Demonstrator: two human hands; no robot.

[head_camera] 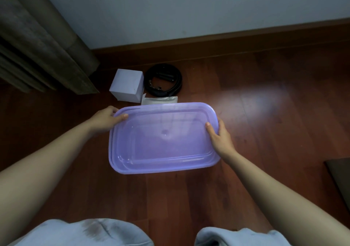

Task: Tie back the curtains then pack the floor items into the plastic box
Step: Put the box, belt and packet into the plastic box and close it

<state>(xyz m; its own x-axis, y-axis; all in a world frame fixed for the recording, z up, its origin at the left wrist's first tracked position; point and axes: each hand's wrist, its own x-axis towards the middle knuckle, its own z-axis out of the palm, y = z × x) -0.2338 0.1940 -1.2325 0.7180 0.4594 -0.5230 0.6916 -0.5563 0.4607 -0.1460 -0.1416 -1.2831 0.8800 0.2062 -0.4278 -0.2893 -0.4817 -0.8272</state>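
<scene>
A reddish wooden floor (265,124) is seen, met by a wooden skirting board along the wall. Near the curtain's foot, a white cardboard box (127,85), a coiled black cord (164,82) and a silvery flat packet (161,100) are laid close together on it.

Plastic box (162,137), lid on, at centre of the wooden floor (265,132). Left hand (108,119) on its left short edge, thumb over the lid; right hand (220,138) on its right short edge. Beyond the box, toward the wall (189,9): flat foil packet (160,100), its near edge hidden behind the box's far rim. Small carton (127,85) beyond and left of the packet. Coiled belt (163,83) just right of the carton, beyond the packet. Curtain (37,41) hangs at far left, well left of the carton. Person's knees (79,232) at near edge.
</scene>
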